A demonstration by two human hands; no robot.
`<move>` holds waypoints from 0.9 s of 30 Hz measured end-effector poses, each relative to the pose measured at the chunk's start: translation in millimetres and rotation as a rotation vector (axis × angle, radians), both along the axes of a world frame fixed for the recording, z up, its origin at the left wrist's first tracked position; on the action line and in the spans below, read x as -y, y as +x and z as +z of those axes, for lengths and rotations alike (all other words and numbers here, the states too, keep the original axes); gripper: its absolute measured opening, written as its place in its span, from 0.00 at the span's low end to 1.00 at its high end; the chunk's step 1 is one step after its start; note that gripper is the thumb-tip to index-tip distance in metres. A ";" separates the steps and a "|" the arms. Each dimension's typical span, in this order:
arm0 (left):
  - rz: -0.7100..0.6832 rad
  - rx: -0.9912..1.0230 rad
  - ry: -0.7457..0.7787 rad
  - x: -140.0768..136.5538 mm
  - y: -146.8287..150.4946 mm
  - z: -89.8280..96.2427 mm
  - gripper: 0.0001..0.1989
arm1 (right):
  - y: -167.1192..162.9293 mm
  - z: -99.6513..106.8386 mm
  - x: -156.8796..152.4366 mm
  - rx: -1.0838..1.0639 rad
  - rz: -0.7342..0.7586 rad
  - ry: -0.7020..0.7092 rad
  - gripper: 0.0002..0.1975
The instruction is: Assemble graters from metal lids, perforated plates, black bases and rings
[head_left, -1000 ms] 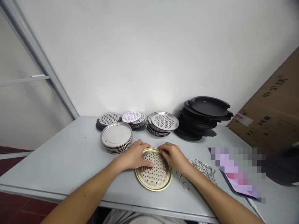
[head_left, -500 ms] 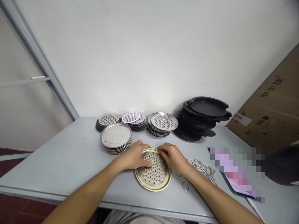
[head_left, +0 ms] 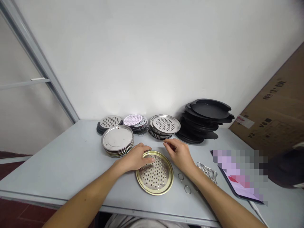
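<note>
A round gold-rimmed grater disc [head_left: 155, 177] with rows of raised holes lies in front of me on the table. My left hand [head_left: 136, 157] grips its far left edge, the thumb on the perforated face and the fingers at the rim. Just past the disc's far right edge, my right hand [head_left: 179, 153] is raised off it with fingertips pinched together. Whether anything small is between them cannot be made out. Two loose metal rings [head_left: 187, 189] lie right of the disc. More wire rings or clips [head_left: 207, 172] are heaped beyond my right forearm, which partly covers them.
Behind stand a stack of silver lids [head_left: 117, 138], perforated discs [head_left: 110, 121], purple-topped grater plates [head_left: 133, 120], silver-rimmed grater discs [head_left: 166, 124] and black round trays [head_left: 209, 110]. At right are a phone [head_left: 237, 180] with a cable and a cardboard box [head_left: 268, 117].
My right hand has left the disc's far rim and moved slightly up and to the right. My left hand still holds the disc in nearly the same place.
</note>
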State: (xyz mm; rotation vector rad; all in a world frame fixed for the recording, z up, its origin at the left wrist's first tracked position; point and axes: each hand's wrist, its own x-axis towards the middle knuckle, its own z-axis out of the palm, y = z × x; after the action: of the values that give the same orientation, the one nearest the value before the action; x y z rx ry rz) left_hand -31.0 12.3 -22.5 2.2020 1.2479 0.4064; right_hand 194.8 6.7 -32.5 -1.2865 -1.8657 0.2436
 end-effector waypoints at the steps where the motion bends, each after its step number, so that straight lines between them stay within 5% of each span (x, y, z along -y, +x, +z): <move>1: 0.015 0.005 0.018 -0.3 1.2 0.3 0.26 | 0.9 2.3 -2.3 -0.027 -0.031 0.038 0.09; 7: 0.056 0.009 0.089 -1.9 7.7 3.5 0.18 | 8.0 6.1 -20.8 -0.060 -0.137 0.161 0.13; 27: 0.066 0.003 0.118 -2.0 7.3 3.3 0.17 | 21.2 6.2 -32.9 -0.066 -0.131 0.265 0.12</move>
State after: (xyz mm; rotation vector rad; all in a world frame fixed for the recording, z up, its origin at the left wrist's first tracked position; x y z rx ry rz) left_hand -23.8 14.3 -19.2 2.2616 1.3279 0.5217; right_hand 216.0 39.6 -26.3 -1.1959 -1.6861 -0.0305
